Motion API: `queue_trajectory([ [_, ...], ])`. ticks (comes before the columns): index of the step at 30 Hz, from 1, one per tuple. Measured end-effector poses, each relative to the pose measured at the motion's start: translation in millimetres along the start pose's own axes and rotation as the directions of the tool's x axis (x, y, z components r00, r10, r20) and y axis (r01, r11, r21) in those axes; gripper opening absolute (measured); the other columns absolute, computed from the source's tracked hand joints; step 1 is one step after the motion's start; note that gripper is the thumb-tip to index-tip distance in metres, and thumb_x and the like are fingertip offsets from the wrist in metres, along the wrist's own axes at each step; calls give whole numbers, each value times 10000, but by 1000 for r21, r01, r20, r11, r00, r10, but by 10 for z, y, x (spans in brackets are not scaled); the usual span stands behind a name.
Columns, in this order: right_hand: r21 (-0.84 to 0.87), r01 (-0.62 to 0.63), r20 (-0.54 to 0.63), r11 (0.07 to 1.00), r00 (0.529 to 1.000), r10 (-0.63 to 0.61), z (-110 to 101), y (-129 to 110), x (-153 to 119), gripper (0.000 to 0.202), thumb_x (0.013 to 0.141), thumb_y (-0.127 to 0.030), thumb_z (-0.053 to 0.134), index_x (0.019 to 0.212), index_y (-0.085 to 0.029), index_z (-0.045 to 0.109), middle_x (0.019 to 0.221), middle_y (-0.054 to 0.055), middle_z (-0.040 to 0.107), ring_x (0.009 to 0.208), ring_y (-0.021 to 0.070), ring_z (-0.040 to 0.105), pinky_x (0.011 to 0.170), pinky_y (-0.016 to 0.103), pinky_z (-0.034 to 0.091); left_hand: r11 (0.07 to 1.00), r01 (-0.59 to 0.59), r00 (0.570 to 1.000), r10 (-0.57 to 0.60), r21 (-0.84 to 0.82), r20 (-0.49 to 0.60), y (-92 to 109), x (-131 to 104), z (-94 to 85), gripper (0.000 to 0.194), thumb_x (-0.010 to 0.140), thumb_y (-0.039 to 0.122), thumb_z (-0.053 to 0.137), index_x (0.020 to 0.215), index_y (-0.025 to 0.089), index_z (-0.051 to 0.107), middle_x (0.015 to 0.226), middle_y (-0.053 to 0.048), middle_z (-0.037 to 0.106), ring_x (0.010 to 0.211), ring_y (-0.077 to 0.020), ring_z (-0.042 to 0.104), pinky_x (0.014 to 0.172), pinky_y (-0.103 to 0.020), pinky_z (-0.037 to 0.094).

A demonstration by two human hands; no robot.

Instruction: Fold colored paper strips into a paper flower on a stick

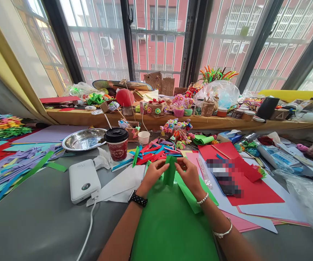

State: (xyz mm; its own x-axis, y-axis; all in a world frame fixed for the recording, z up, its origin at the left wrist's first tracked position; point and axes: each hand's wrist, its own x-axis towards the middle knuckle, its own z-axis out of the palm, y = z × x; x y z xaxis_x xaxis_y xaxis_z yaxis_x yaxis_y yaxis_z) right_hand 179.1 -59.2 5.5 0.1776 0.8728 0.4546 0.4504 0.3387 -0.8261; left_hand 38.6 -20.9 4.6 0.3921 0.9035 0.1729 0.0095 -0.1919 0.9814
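A narrow folded piece of green paper stands upright between my two hands. My left hand pinches its upper left edge, with a watch on the wrist. On the other side, my right hand has its fingers closed at the paper's upper right edge. Beneath my hands and forearms lies a large green sheet. Another green paper piece rests under my right hand and wrist. Just beyond my hands is a pile of red, blue and pink paper strips.
A lidded cup with a straw, a metal plate and a white power bank with a cable are on the left. Right of my hands, a phone lies on red paper. Crafts crowd the windowsill.
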Motion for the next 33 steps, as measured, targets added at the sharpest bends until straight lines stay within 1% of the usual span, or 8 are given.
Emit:
queue_trajectory([
  [3,-10,8,28,1000,1000,-7,8,-4,-4,183,731,-296,483,799,-150,570,692,52,616,587,150,558,539,258,455,1000,-4,999,4,12,-41,-32,5,-12,318,661,352,570,890,137,623,909,-76,647,856,-224,577,730,-299,450],
  [7,-66,-24,-20,998,1000,22,6,19,-4,205,740,-312,476,776,-138,578,643,47,614,552,147,550,526,260,445,997,45,999,-45,61,-3,-28,-3,7,308,634,338,593,857,127,618,876,-75,649,804,-215,586,692,-294,459],
  [11,-66,-68,-17,995,998,67,-6,29,-1,199,742,-308,481,737,-138,585,632,48,622,545,150,558,524,260,446,995,37,999,-37,93,1,-47,-3,36,305,631,329,595,861,129,612,872,-66,645,795,-202,580,680,-282,455],
  [17,-88,17,-6,996,1000,-17,-1,3,-17,157,744,-269,490,771,-152,591,707,49,636,599,149,570,573,265,457,990,73,995,-80,125,51,-113,5,34,268,632,368,584,737,123,613,687,-33,626,656,-173,560,569,-260,434],
  [23,-106,19,-38,994,999,-23,4,15,-27,147,745,-267,507,785,-144,577,717,55,633,609,151,580,586,271,476,997,73,996,-74,15,43,-118,20,45,264,618,351,593,749,123,579,687,-24,593,640,-148,534,564,-243,411],
  [27,-182,146,-50,972,986,-157,15,11,-45,135,765,-225,486,806,-149,590,751,58,628,633,149,578,604,271,475,993,97,995,-97,68,4,-108,27,58,271,612,396,575,602,131,521,510,36,464,471,-82,417,441,-200,315],
  [30,-260,284,-35,923,952,-303,30,26,-56,166,786,-188,455,852,-162,604,777,61,620,682,155,573,631,276,470,989,95,995,-91,109,-46,-102,27,60,321,617,423,554,508,143,444,449,64,340,420,-55,313,401,-188,242],
  [33,-319,391,1,863,911,-413,41,60,-60,211,797,-156,431,906,-171,611,785,65,611,731,161,565,658,279,469,987,80,994,-69,136,-89,-109,28,52,335,625,427,540,492,144,422,453,63,299,423,-51,275,389,-187,203],
])
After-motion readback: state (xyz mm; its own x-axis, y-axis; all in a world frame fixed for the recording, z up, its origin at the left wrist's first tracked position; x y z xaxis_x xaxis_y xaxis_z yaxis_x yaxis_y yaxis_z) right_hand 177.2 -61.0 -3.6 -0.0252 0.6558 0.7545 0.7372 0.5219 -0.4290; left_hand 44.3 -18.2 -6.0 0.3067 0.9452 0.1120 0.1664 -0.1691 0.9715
